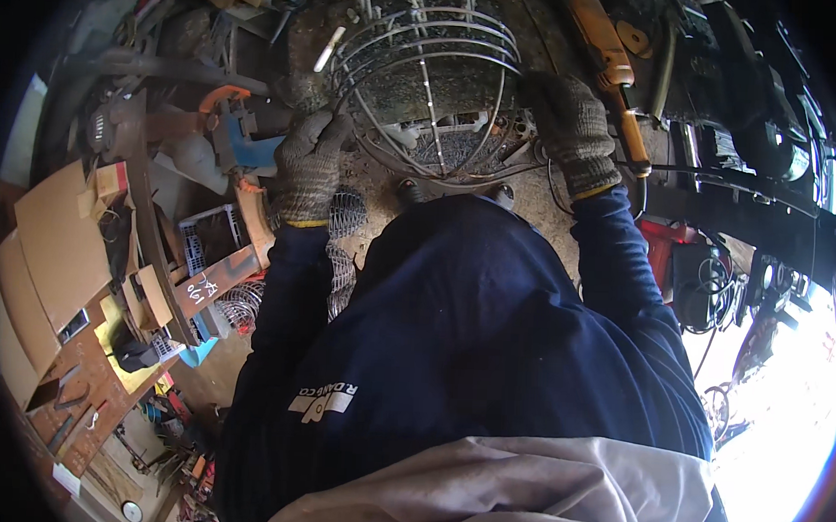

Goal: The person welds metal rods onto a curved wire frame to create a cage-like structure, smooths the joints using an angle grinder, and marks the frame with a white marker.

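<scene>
A domed wire frame (430, 102) of bent metal rods and curved rings stands at the top middle, over the dark worktop. My left hand (311, 161), in a grey knitted work glove, is closed at the frame's left edge, with the thumb toward the wire. At the opposite edge my right hand (577, 136), gloved the same way, has its fingers curled against the rods; its fingertips are dark and partly hidden. A short white stick (330, 49) lies by the upper left of the frame. Right of my right hand lies a long orange power tool (602, 42) with a cable.
Wire coils (348, 213) are below my left hand. A blue and orange clamp-like tool (238, 135) sits to the left. Cardboard (59, 248) covers part of a brown bench farther left. Dark metal stock (764, 107) and a red machine (663, 242) stand on the right.
</scene>
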The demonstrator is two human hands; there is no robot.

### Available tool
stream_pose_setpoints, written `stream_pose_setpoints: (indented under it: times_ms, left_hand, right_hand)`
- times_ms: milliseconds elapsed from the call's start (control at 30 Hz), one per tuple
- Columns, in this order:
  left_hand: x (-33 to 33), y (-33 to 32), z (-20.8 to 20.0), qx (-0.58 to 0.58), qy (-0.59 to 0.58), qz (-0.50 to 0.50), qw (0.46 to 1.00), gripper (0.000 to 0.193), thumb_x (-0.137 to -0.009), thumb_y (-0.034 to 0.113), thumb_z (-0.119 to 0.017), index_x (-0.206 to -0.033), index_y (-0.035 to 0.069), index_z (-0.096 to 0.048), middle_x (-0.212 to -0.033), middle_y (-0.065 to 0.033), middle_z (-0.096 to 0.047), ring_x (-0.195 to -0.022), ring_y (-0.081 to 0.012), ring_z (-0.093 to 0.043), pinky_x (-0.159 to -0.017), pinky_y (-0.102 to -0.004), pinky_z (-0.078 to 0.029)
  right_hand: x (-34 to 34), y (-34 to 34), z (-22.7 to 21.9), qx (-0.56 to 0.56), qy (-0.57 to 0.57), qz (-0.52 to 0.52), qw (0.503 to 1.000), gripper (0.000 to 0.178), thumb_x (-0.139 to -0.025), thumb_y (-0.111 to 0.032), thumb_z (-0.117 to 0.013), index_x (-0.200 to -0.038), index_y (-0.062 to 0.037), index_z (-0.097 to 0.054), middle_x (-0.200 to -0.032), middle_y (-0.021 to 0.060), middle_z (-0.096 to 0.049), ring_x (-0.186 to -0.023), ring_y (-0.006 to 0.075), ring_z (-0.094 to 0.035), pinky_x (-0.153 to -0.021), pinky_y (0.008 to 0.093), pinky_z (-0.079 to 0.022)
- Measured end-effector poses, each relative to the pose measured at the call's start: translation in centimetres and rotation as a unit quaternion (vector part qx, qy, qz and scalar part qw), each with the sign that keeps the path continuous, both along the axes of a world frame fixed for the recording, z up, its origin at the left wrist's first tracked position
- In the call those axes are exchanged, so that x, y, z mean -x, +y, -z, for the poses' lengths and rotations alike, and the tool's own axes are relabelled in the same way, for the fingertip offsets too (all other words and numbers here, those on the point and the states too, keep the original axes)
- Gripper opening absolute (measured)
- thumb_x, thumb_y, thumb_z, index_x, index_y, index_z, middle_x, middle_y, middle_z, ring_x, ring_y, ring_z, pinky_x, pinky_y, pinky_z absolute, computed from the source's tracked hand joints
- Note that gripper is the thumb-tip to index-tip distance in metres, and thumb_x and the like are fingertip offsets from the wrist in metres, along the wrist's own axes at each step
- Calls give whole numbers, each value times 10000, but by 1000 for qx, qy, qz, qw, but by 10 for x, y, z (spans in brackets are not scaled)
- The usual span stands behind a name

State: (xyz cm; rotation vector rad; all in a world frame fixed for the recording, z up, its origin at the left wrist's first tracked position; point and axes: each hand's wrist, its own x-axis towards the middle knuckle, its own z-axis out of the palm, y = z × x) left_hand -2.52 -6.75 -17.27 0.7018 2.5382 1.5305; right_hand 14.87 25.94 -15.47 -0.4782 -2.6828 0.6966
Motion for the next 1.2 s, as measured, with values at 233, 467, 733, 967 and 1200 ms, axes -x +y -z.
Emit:
stream_pose_setpoints:
  times_ms: [233, 467, 733, 967, 1200]
  left_hand:
    - [-1, 9, 2, 62, 65, -25, 996, 225, -908, 136, -798, -1058, -26, -751, -844, -53, -734, -743, -91, -645, -671, -290, -526]
    - [-1, 6, -2, 50, 46, -1, 998, 270, -931, 151, -768, -1139, -18, -734, -871, -59, -730, -755, -94, -642, -693, -288, -536]
    - [4, -11, -15, 39, -51, 60, 996, 335, -949, 110, -709, -1265, -1, -687, -1113, -95, -745, -952, -122, -666, -867, -290, -536]
    - [1, -9, -9, 0, 0, 83, 997, 310, -942, 92, -724, -1235, -5, -699, -1120, -114, -742, -977, -145, -667, -891, -292, -523]
    - [0, -4, 10, 20, 53, 2, 998, 240, -941, 125, -757, -1129, -21, -730, -1014, -113, -748, -921, -155, -675, -844, -306, -530]
  right_hand:
    - [8, 7, 11, -35, -21, 11, 999, 296, -961, -326, -638, -1114, -97, -748, -989, 177, -726, -969, 389, -699, -844, 486, -548]
    - [9, 10, 12, -29, -29, 3, 999, 319, -955, -328, -655, -1139, -81, -736, -991, 191, -721, -970, 386, -701, -849, 478, -548]
    - [8, 3, 4, -32, -43, 34, 998, 363, -966, -409, -638, -1147, -113, -749, -984, 180, -739, -968, 382, -712, -863, 481, -553]
    - [8, -4, 3, -58, -65, 42, 995, 336, -970, -341, -626, -1161, -89, -739, -1011, 173, -737, -994, 370, -705, -873, 474, -542]
    - [0, 7, -6, 13, -60, 3, 998, 339, -952, -298, -676, -1204, -75, -724, -1095, 169, -742, -1062, 338, -706, -929, 441, -544]
